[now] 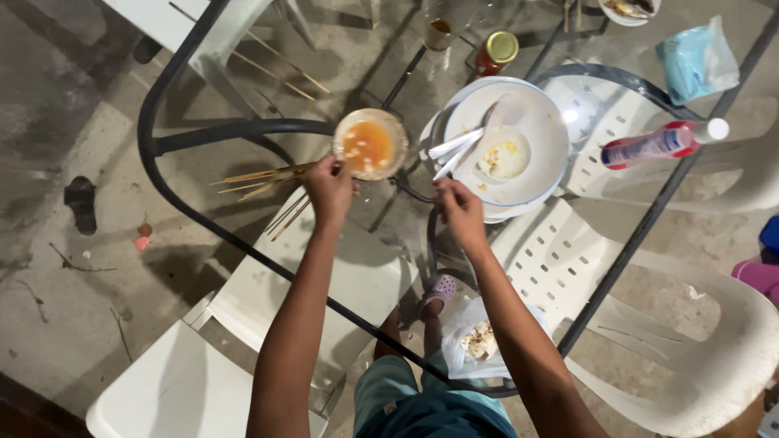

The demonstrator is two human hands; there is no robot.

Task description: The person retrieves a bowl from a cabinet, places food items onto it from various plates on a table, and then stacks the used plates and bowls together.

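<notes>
Two hands at work: left hand (pixel 329 185) pinching the rim of a small bowl (pixel 370 143) of orange sauce at its 7 o'clock, bamboo skewers (pixel 264 180) bunched under the same fingers. Right hand (pixel 460 209) closed on white plastic utensils (pixel 454 150) lying in stacked white plates (pixel 519 134) at 1 o'clock. Bowl likely light, sloshy, slippery (best gripped by the rim). Glass tabletop (pixel 243 89), concrete floor (pixel 49 308), white plastic chairs (pixel 568 259) beneath.
</notes>
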